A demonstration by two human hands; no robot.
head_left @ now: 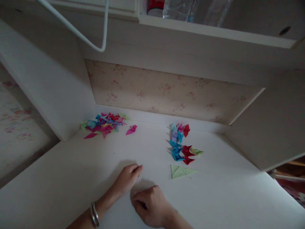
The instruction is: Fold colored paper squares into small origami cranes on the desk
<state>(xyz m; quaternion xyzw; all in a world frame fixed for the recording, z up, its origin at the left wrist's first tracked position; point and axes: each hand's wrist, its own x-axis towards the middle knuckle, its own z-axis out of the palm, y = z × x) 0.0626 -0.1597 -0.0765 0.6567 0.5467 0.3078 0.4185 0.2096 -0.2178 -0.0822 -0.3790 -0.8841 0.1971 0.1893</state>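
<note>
My left hand (128,178) rests on the white desk, curled into a loose fist, with a silver bracelet (94,214) round the wrist. Closer to me, my right hand (152,205) is also curled, its thumb side leaving a small dark gap. Nothing shows in either hand. A folded light-green paper piece (182,171), long and pointed, lies flat beyond my right hand. Behind it stand rows of folded paper pieces, among them blue (176,153), red (187,151) and lilac (174,135) ones. A single magenta paper crane (131,129) lies ahead of my left hand.
A heap of many-coloured paper cranes (107,124) fills the desk's back left corner. White side panels and a floral-papered back wall (152,90) enclose the desk (226,197). Overhead are a shelf (214,31) with clear plastic items and a bent white rod (103,31).
</note>
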